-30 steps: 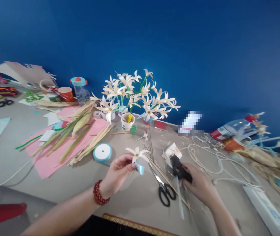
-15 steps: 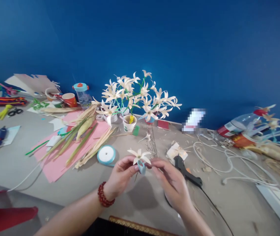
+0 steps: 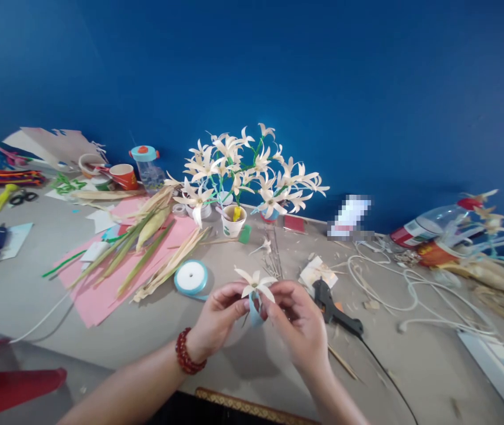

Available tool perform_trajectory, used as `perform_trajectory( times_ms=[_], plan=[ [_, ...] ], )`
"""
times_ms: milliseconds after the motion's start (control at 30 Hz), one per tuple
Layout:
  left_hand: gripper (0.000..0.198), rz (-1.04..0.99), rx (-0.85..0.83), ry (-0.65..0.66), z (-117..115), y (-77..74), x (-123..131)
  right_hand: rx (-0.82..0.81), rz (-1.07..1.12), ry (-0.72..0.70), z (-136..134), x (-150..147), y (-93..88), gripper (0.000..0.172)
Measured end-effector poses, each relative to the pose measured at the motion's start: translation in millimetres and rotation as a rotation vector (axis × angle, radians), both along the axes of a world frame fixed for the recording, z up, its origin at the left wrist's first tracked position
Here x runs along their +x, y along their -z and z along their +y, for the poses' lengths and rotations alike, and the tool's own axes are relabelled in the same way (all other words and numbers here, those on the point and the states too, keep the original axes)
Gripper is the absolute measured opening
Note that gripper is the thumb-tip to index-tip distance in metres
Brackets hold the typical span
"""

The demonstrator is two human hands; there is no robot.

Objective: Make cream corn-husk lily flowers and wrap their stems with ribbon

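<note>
A cream handmade flower (image 3: 255,284) with pointed petals is held between my two hands at the middle of the table. My left hand (image 3: 225,313), with a red bead bracelet at the wrist, pinches it just below the petals. My right hand (image 3: 298,321) is closed at the other side, its thumb and fingers on a light blue ribbon (image 3: 255,313) that hangs in a loop under the flower. Fingers hide most of the stem. The ribbon spool (image 3: 190,277), white with a blue rim, lies flat beyond my left hand, its loose end running toward my fingers.
Behind my hands stand cups with many cream flowers (image 3: 234,165). A black glue gun (image 3: 336,310) lies right, its cord trailing forward. Corn husks (image 3: 146,242) cover pink paper (image 3: 97,304) at left. A white cable (image 3: 411,283), plastic bottle (image 3: 433,224) and power strip (image 3: 495,369) occupy the right.
My right hand has moved in closer to the flower, its fingers curling around the ribbon. The ribbon loop hangs differently below the petals. My left hand keeps its hold.
</note>
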State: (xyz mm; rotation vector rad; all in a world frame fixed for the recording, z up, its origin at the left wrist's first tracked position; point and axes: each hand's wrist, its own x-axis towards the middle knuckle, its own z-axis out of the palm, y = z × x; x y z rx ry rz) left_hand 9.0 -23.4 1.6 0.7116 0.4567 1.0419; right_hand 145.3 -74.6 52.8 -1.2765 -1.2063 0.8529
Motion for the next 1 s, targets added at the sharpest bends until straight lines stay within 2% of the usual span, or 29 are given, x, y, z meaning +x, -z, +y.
perform_trajectory(
  times_ms=[667,1000],
  plan=[
    [0.016,0.017,0.012,0.022,0.7,-3.9,0.4,-0.033,-0.086,0.063,4.3,-0.7,3.0,0.017],
    [0.011,0.138,0.222,-0.049,1.8,3.6,-1.6,0.038,-0.117,0.079,5.9,-4.9,-5.0,0.012]
  ],
)
